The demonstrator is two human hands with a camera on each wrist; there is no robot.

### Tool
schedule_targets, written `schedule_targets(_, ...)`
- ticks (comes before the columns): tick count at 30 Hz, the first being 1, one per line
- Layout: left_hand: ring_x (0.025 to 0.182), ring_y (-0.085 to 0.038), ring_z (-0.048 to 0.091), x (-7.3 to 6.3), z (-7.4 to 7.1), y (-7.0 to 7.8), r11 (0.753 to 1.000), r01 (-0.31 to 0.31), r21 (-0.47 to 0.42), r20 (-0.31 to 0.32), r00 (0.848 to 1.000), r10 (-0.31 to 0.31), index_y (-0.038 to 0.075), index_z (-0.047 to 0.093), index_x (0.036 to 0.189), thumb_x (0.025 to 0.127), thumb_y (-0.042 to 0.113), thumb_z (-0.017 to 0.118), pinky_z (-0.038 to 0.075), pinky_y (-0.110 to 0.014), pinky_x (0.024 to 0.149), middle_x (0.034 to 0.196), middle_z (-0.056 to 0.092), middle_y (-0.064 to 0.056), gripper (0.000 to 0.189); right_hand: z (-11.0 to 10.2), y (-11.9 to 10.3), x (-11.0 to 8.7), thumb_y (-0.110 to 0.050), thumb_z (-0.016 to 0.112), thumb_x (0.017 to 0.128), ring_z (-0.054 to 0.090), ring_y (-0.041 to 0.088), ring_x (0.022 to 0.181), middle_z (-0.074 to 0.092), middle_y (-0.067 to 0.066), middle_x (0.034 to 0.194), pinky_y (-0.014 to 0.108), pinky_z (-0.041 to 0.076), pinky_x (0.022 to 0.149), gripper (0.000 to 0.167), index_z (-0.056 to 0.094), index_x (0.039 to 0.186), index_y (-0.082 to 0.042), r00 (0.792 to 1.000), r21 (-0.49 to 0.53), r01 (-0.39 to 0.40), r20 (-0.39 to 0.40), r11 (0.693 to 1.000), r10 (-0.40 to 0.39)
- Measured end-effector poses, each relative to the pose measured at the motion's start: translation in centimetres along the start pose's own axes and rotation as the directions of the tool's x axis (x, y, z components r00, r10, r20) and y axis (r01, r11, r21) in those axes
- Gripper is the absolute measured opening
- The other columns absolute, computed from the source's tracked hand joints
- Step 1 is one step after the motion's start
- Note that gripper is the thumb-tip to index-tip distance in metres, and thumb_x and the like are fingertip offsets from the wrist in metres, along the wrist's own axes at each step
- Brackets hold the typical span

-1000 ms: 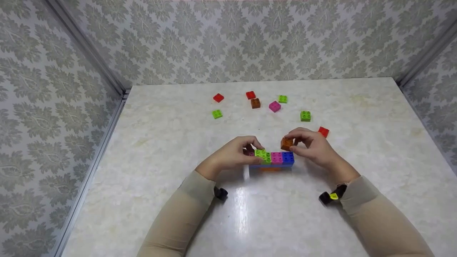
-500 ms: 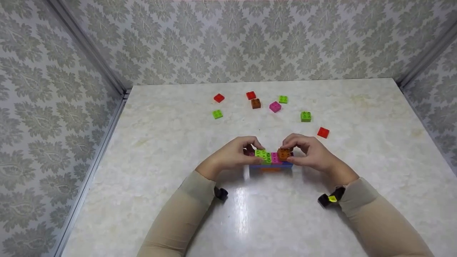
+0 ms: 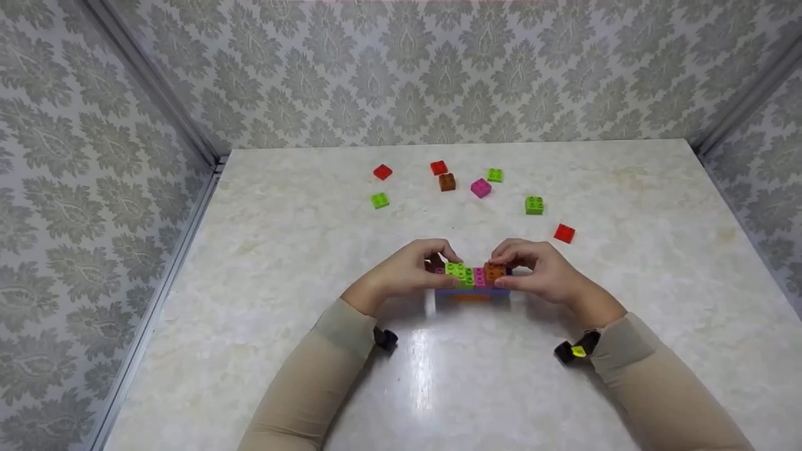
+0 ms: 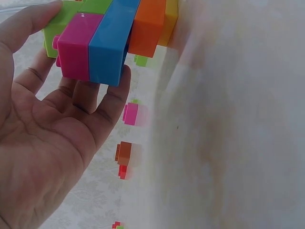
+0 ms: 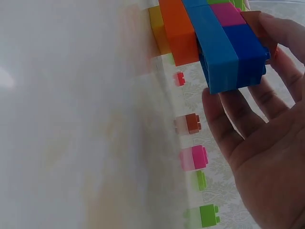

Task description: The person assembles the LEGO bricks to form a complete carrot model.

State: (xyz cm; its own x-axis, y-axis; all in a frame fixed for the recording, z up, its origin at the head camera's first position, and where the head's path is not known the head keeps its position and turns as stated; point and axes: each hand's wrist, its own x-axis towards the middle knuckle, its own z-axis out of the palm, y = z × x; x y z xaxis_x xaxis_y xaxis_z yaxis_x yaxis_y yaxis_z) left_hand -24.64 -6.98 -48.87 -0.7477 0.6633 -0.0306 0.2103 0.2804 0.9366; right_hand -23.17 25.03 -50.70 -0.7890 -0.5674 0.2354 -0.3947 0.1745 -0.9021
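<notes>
A built stack of toy bricks stands on the table between both hands. Its lower layers show a yellow brick (image 5: 159, 31), an orange brick (image 5: 178, 33) and a light-blue brick (image 5: 217, 57). Above these sit a pink brick (image 4: 78, 45), green bricks (image 3: 460, 274) and a dark-blue brick (image 5: 244, 55). My left hand (image 3: 410, 269) grips the stack's left end, thumb on the green bricks. With thumb and fingers my right hand (image 3: 542, 272) pinches a brown brick (image 3: 495, 272), which sits on top, over the pink and dark-blue bricks.
Loose bricks lie farther back on the table: a brown brick (image 3: 447, 182), a pink brick (image 3: 481, 188), several green ones such as a green brick (image 3: 534, 205), and several red ones such as a red brick (image 3: 564, 233). Patterned panels (image 3: 413, 75) enclose the table (image 3: 282, 207).
My right hand has brought the brown brick down and to the left, from above the dark-blue brick onto the stack's top. The left hand has kept its grip in place.
</notes>
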Motion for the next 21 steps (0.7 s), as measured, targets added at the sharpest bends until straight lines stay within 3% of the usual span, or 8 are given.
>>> schedule_targets(12, 0.101, -0.014, 0.062, 0.0, -0.1, -0.1, 1.000, 0.000, 0.012, -0.004, 1.000, 0.000, 0.012, 0.077, 0.121, 0.098, 0.017, 0.087, 0.053, -0.027, 0.089, 0.115, 0.072, -0.001, 0.026, 0.1, 0.1, -0.1, 0.009, 0.085, 0.093, 0.072, 0.011, 0.114, 0.078, -0.001, 0.122, 0.026, 0.062, 0.095, 0.032, 0.083, 0.124, 0.000, 1.000, 0.024, 0.020, -0.004, 1.000, -0.019)
schedule_targets(18, 0.107, -0.017, 0.065, 0.6, -0.9, 0.0, 0.999, -0.010, 0.046, 0.057, 0.998, 0.008, 0.013, 0.076, 0.121, 0.097, 0.021, 0.087, 0.056, -0.028, 0.096, 0.120, 0.074, -0.002, 0.028, 0.2, 0.4, -0.1, 0.008, 0.083, 0.095, 0.070, 0.010, 0.117, 0.075, -0.004, 0.124, 0.024, 0.060, 0.099, 0.032, 0.080, 0.126, 0.001, 1.000, 0.018, 0.017, 0.012, 1.000, -0.017)
schedule_targets(21, 0.109, -0.016, 0.069, 1.3, -1.9, -0.1, 0.999, -0.015, 0.032, 0.082, 0.997, 0.012, 0.007, 0.076, 0.125, 0.098, 0.023, 0.086, 0.057, -0.027, 0.100, 0.124, 0.076, -0.005, 0.032, 0.2, 0.3, 0.0, 0.007, 0.083, 0.096, 0.069, 0.010, 0.118, 0.074, -0.006, 0.125, 0.024, 0.059, 0.101, 0.032, 0.078, 0.127, 0.001, 1.000, 0.008, 0.008, 0.022, 1.000, -0.009)
